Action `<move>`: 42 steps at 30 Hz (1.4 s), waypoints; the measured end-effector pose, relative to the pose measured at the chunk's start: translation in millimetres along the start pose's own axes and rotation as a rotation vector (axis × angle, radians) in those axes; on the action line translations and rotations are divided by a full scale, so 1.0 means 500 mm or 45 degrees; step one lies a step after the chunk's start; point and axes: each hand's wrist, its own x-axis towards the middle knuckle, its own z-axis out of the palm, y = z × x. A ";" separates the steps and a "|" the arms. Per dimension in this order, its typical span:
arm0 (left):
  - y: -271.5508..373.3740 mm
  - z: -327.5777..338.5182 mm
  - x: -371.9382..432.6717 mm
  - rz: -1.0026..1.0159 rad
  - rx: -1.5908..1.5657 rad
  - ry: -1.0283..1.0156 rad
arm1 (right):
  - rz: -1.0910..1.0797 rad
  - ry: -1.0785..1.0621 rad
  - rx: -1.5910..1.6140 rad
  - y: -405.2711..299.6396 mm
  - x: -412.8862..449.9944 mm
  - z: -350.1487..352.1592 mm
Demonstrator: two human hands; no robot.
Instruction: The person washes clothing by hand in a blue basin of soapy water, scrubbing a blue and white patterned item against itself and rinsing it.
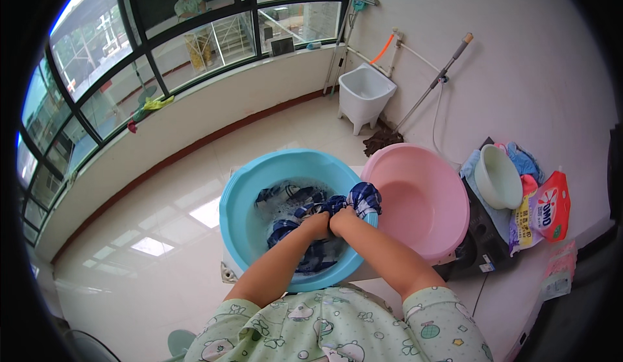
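A large blue plastic basin (237, 187) holds sudsy water and a dark blue and white plaid cloth (311, 256), partly submerged. Both my hands grip a bunched length of this cloth over the basin's right side. My left hand (317, 224) is closed around it, and my right hand (343, 216) is closed right beside, the wrists nearly touching. A wad of the cloth bulges past my right hand at the basin's right rim. My fingers are largely hidden by the cloth and the backs of my hands.
A pink plastic basin (413, 206) adjoins the blue one. Further right, a pale green bowl (498, 177), folded cloths and a detergent bag (552, 206) rest on a black surface. Behind stand a white mop sink (366, 87) and a mop (430, 89) leaning on the wall; windows line the left.
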 end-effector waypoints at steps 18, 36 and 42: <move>-0.082 -0.003 0.053 -0.383 -1.250 0.838 | -0.148 1.259 1.302 0.023 -0.003 -0.021; 0.035 -0.041 -0.009 -0.497 -1.985 0.409 | -0.053 1.415 0.978 0.018 0.016 -0.024; 0.001 -0.065 -0.017 -0.380 -2.044 0.491 | -0.293 1.446 0.876 -0.004 0.005 -0.020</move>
